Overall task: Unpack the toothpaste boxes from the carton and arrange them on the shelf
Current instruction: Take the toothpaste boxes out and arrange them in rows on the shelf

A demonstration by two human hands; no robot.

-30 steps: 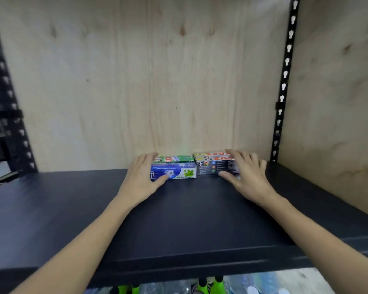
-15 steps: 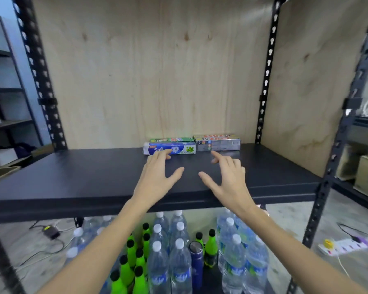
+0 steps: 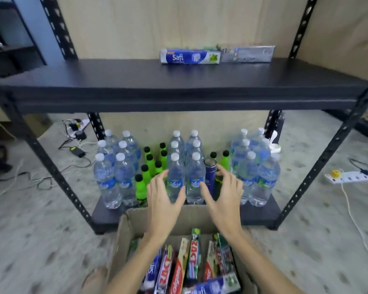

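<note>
A blue Safi toothpaste box (image 3: 189, 57) and a grey box (image 3: 247, 54) lie end to end at the back of the black shelf (image 3: 136, 90). Other boxes seem stacked under or behind them, but blur hides how. Below me an open brown carton (image 3: 123, 236) holds several toothpaste boxes (image 3: 192, 259) standing on end. My left hand (image 3: 163, 205) and my right hand (image 3: 224, 205) hover above the carton's far edge, fingers spread, both empty.
The bottom shelf (image 3: 257, 214) carries several clear water bottles (image 3: 175, 177), green bottles (image 3: 141, 188) and a dark blue can (image 3: 210, 175). Black uprights (image 3: 51, 166) flank it. Cables and a charger (image 3: 78, 151) lie on the floor at left, a power strip (image 3: 348, 177) at right.
Both hands let go of the boxes on the shelf and drew back and down to above the carton. My view tilted down, bringing the bottles and the carton into sight.
</note>
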